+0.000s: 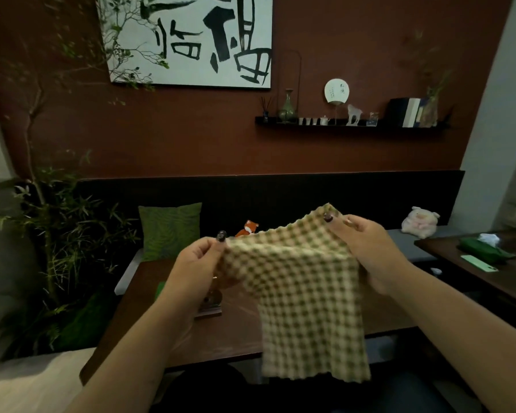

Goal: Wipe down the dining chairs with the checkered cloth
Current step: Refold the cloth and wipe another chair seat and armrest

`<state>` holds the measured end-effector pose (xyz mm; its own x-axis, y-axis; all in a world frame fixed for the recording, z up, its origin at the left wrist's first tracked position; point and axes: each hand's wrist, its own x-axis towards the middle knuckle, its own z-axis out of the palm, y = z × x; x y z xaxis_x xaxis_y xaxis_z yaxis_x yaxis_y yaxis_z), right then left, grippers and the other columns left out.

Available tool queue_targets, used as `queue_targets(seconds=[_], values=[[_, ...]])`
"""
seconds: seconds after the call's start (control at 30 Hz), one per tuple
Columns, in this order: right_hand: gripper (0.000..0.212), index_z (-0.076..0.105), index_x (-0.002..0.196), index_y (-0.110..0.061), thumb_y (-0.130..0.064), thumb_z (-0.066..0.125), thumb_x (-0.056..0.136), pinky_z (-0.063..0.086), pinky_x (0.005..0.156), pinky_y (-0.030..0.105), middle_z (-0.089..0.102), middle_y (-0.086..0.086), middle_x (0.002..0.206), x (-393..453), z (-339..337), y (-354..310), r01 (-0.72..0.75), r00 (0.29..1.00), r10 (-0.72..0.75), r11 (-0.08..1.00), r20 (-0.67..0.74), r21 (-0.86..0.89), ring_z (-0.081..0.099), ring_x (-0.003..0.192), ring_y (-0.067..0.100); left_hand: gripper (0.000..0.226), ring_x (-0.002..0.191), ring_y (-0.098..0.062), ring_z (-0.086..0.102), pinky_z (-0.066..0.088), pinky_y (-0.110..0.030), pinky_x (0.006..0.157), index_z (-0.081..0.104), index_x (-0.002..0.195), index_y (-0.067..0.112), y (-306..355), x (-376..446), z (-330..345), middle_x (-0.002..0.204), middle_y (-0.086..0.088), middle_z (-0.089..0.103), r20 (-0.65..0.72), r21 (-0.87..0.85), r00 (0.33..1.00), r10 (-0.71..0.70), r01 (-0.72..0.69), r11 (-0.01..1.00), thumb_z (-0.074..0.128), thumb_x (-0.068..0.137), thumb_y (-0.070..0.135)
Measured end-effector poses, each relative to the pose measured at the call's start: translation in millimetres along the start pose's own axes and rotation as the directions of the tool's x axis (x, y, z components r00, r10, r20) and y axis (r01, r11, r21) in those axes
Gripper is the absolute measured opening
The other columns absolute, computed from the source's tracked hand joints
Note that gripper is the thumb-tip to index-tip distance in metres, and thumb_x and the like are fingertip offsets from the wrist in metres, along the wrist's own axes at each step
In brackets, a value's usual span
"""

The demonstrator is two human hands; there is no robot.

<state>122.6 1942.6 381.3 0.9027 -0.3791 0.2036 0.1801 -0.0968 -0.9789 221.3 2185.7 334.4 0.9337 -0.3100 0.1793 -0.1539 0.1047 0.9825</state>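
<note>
We hold both forearms out in front of us, raised above the dark wooden tabletop (227, 338), bare from the elbows. Our left hand (195, 263) turns its palm inward, thumb and forefinger pinching the upper left corner of the checkered cloth (304, 293), with the other fingers curled behind the fabric. Our right hand (370, 251) sits a little higher and further out, its thumb pressed on the cloth's upper right corner and its fingers wrapped round the right edge, so it too grips the cloth. Dark polish shows on both thumbnails.

The cloth, green and cream in small checks, stretches between our two hands along its top edge and hangs freely below them, its scalloped bottom hem falling in front of the tabletop's near edge. It touches nothing but our hands, as far as we can tell.

Behind the tabletop runs a dark bench (280, 198) with a green leaf-print cushion (170, 231), a small orange fox toy (248, 228) and a pale plush pig (420, 220). A wall shelf (352, 124) carries ornaments and books beneath a black-and-white painting (191, 40). Leafy plants (51, 234) stand at the left.
</note>
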Motion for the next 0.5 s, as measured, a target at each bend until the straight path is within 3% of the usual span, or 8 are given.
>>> queue_targets(seconds=[0.07,0.13,0.2,0.27,0.3,0.37,0.43,0.5], values=[[0.041,0.07,0.099,-0.021,-0.043,0.081,0.066,0.054,0.052,0.024,0.075,-0.001,0.088,-1,-5,4,-0.122,0.988,0.122,0.993,0.09,-0.004,0.073,0.078,0.015,0.033,0.092,-0.035,0.066,0.054,-0.047,0.082,0.075,0.089,0.016,-12,10,1,0.1,-0.025,0.07,-0.037,-0.146,0.993,-0.109,0.103,0.984,0.051,0.1,0.037],[0.046,0.068,0.101,-0.019,-0.033,0.086,0.061,0.056,0.053,0.026,0.075,0.0,0.09,0,-6,18,-0.236,0.966,0.237,0.971,0.101,-0.026,0.073,0.079,0.018,0.05,0.1,-0.035,0.064,0.048,-0.047,0.088,0.071,0.106,0.006,-31,11,-1,0.113,-0.032,0.064,0.029,-0.299,0.948,-0.318,0.312,0.902,0.053,0.095,0.051],[0.033,0.067,0.101,-0.016,-0.021,0.081,0.072,0.055,0.051,0.027,0.075,0.002,0.086,-3,-1,44,-0.33,0.944,0.33,0.944,0.016,0.002,0.073,0.075,0.019,0.078,0.104,-0.043,0.065,0.047,-0.051,0.093,0.071,0.108,0.0,-67,-2,0,0.116,-0.031,0.065,0.211,-0.471,0.837,-0.506,0.54,0.697,0.048,0.084,0.07],[0.02,0.067,0.103,-0.012,-0.014,0.07,0.084,0.056,0.052,0.031,0.075,0.009,0.087,-8,7,72,-0.435,0.893,0.443,0.895,-0.082,0.1,0.073,0.073,0.026,0.087,0.113,-0.048,0.06,0.041,-0.055,0.102,0.07,0.113,-0.004,-99,-28,9,0.125,-0.03,0.06,0.39,-0.515,0.726,-0.566,0.682,0.519,0.049,0.079,0.074],[0.017,0.066,0.104,-0.01,-0.012,0.067,0.087,0.057,0.057,0.034,0.074,0.013,0.088,-9,10,83,-0.474,0.863,0.49,0.869,-0.124,0.138,0.072,0.075,0.03,0.081,0.116,-0.045,0.059,0.042,-0.052,0.104,0.068,0.115,-0.004,-107,-40,17,0.127,-0.029,0.06,0.451,-0.474,0.695,-0.56,0.718,0.51,0.053,0.08,0.067],[0.016,0.066,0.103,-0.005,-0.013,0.062,0.091,0.056,0.064,0.038,0.072,0.017,0.089,-8,13,95,-0.528,0.809,0.558,0.828,-0.185,0.189,0.07,0.077,0.032,0.051,0.105,-0.036,0.067,0.051,-0.042,0.091,0.071,0.111,-0.002,-111,-47,33,0.119,-0.025,0.066,0.486,-0.333,0.687,-0.54,0.718,0.612,0.064,0.08,0.038],[0.016,0.065,0.098,0.0,-0.014,0.06,0.092,0.055,0.059,0.037,0.072,0.018,0.085,-4,9,96,-0.542,0.781,0.593,0.8,-0.198,0.258,0.07,0.072,0.03,0.027,0.087,-0.03,0.072,0.058,-0.035,0.073,0.073,0.106,0.0,-104,-38,45,0.108,-0.024,0.07,0.398,-0.244,0.749,-0.53,0.644,0.725,0.064,0.081,0.009],[0.016,0.061,0.101,-0.001,-0.015,0.055,0.095,0.055,0.063,0.038,0.072,0.016,0.093,-3,3,90,-0.488,0.822,0.561,0.783,-0.098,0.385,0.07,0.078,0.029,0.025,0.078,-0.029,0.072,0.059,-0.033,0.063,0.068,0.111,-0.003,-97,-21,45,0.105,-0.026,0.07,0.266,-0.24,0.808,-0.526,0.584,0.776,0.055,0.089,-0.001]])
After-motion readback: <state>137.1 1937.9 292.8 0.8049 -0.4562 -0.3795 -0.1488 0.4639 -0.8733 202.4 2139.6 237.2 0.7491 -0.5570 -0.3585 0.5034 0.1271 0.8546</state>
